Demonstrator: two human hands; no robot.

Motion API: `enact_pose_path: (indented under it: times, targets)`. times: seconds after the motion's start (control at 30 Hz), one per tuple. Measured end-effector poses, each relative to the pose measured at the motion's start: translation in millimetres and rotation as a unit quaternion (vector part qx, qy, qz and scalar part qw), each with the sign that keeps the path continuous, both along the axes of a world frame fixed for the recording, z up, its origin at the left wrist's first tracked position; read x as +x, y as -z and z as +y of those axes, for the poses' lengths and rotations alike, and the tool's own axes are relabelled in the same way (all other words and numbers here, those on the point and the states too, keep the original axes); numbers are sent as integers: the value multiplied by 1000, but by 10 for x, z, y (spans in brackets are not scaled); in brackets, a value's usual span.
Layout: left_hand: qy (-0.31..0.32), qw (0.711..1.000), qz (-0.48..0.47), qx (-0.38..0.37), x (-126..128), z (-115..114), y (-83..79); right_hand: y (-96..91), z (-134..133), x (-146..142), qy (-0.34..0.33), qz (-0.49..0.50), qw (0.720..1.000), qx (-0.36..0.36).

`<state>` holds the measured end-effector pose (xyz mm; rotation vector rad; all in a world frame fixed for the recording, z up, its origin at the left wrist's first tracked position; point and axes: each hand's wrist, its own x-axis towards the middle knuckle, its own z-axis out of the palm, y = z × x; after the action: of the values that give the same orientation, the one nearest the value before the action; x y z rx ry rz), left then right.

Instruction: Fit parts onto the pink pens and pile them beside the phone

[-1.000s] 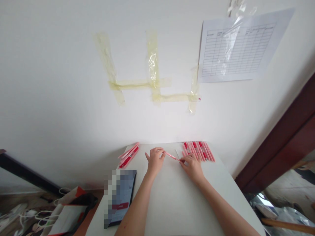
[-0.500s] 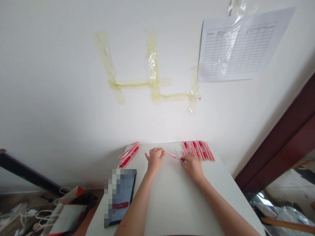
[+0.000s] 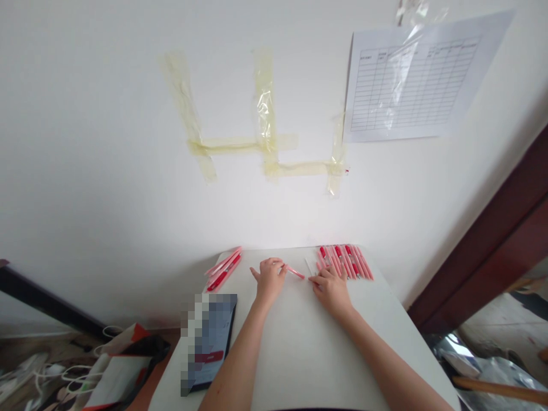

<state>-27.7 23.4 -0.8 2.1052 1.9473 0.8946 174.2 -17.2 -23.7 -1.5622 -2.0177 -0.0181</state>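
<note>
In the head view, the left hand (image 3: 269,277) grips a pink pen (image 3: 296,273) by its upper end above the table (image 3: 299,354), the pen pointing to 4 o'clock, while the right hand (image 3: 333,290) has its fingertips drawn together just beyond the pen's lower end, and whether they hold anything I cannot tell. A white stick (image 3: 309,266) lies near the right hand at 11 o'clock and a pen row (image 3: 349,262) at 1. From the left hand, a pen pile (image 3: 225,271) sits at 9 o'clock, a tablet (image 3: 214,342) at 7.
</note>
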Motion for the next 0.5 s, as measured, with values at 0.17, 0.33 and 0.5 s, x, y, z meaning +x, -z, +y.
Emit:
enact_pose_path:
  times: [0.17,0.33,0.5]
  targets:
    - [-15,1000,9,-4,-7,3,4,21,7,-8,1,-21,1000,-2]
    - [-30,999,15,-5,-6,-22,-42,-10,-2,-3,6,-32,999,-2]
    - [-38,998,50,-25,-34,-52,-101,-55,-28,-10,11,-37,999,-3]
